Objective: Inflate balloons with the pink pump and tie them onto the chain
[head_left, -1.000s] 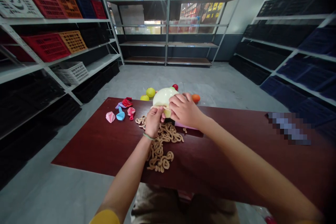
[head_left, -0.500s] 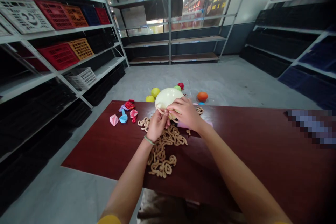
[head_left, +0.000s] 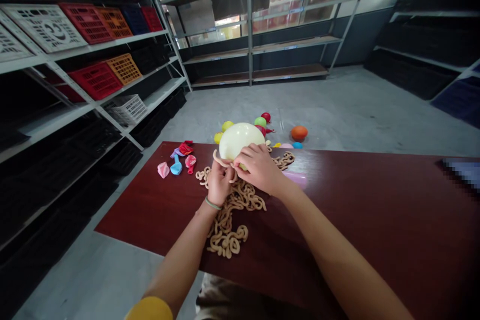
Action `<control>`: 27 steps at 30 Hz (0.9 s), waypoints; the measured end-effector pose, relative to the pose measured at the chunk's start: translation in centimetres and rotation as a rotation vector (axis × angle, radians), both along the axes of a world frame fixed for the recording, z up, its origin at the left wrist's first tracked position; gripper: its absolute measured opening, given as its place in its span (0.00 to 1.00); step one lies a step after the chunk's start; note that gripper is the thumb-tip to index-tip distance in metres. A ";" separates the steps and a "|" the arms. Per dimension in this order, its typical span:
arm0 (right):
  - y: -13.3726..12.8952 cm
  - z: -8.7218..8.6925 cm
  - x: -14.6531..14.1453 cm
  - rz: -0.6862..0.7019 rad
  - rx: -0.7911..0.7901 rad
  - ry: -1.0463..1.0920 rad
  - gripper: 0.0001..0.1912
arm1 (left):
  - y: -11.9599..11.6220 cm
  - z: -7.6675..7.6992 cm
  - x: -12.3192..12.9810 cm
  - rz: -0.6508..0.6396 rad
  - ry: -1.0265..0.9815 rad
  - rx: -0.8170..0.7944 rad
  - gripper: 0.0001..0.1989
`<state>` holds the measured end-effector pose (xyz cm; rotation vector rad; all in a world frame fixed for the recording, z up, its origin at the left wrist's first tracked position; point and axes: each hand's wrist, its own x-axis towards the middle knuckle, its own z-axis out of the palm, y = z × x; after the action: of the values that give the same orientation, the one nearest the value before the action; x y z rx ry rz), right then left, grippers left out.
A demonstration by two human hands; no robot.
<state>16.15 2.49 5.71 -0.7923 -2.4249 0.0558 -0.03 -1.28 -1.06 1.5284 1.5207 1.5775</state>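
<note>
Gripping a pale cream inflated balloon over the far edge of a dark red table, the right hand is curling around it, while the left hand is pinching what looks like a tan curly cord.

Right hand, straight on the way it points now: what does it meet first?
The pale cream inflated balloon: the fingertips of the right hand seem already against its underside, though depth is hard to judge from this view.
</note>
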 end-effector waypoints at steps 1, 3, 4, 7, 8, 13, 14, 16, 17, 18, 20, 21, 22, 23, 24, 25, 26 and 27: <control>0.1 -0.1 0.0 0.015 -0.020 0.023 0.07 | 0.0 0.0 0.1 -0.010 -0.068 0.011 0.12; 0.3 -0.2 0.0 0.035 -0.068 0.089 0.08 | 0.1 0.1 0.2 -0.050 -0.192 0.035 0.12; 0.4 -0.3 0.0 0.033 -0.093 0.131 0.07 | 0.1 0.2 0.3 -0.068 -0.220 0.044 0.12; 0.7 -0.4 0.2 0.016 -0.145 0.243 0.06 | 0.1 0.3 0.3 -0.093 -0.236 0.068 0.13; 0.7 -0.4 0.2 0.025 -0.151 0.253 0.06 | 0.1 0.2 0.2 -0.099 -0.235 0.069 0.14; 0.6 -0.3 0.1 0.030 -0.177 0.196 0.05 | -0.1 -0.1 0.1 -0.095 -0.206 0.061 0.16; 0.6 -0.3 0.0 0.014 -0.191 0.192 0.05 | -0.1 0.0 0.2 -0.094 -0.208 0.056 0.16; 0.5 -0.3 -0.1 -0.009 -0.207 0.197 0.04 | -0.3 0.3 0.2 -0.095 -0.217 0.031 0.15; 0.4 -0.3 -0.2 -0.018 -0.206 0.206 0.04 | -0.4 0.5 0.2 -0.092 -0.217 0.013 0.15; 0.3 -0.3 -0.3 -0.027 -0.198 0.217 0.03 | -0.4 0.6 0.2 -0.086 -0.213 0.000 0.15; 0.1 -0.3 -0.5 -0.052 -0.154 0.226 0.03 | -0.3 0.9 0.1 -0.071 -0.203 -0.001 0.15; 0.0 -0.3 -0.6 -0.066 -0.123 0.217 0.03 | -0.3 0.9 0.1 -0.063 -0.198 0.010 0.15; -0.1 -0.4 -0.7 -0.079 -0.089 0.199 0.03 | -0.2 0.9 0.0 -0.050 -0.196 0.026 0.14; -0.1 -0.4 -0.8 -0.089 -0.054 0.176 0.03 | 0.0 0.8 -0.1 -0.031 -0.197 0.041 0.14; -0.2 -0.5 -0.8 -0.098 -0.023 0.154 0.04 | 0.1 0.8 -0.2 -0.010 -0.201 0.052 0.14; -0.2 -0.6 -0.9 -0.105 0.003 0.135 0.04 | 0.2 0.7 -0.2 0.011 -0.206 0.060 0.14; -0.2 -0.7 -0.9 -0.112 0.026 0.118 0.04 | 0.4 0.6 -0.3 0.030 -0.211 0.065 0.15; -0.1 -0.8 -0.9 -0.119 0.048 0.104 0.04 | 0.5 0.6 -0.4 0.046 -0.216 0.069 0.15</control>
<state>15.24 2.36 4.87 -0.8885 -2.2684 -0.0069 -0.41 -0.82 -0.47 1.3180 1.4033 1.7748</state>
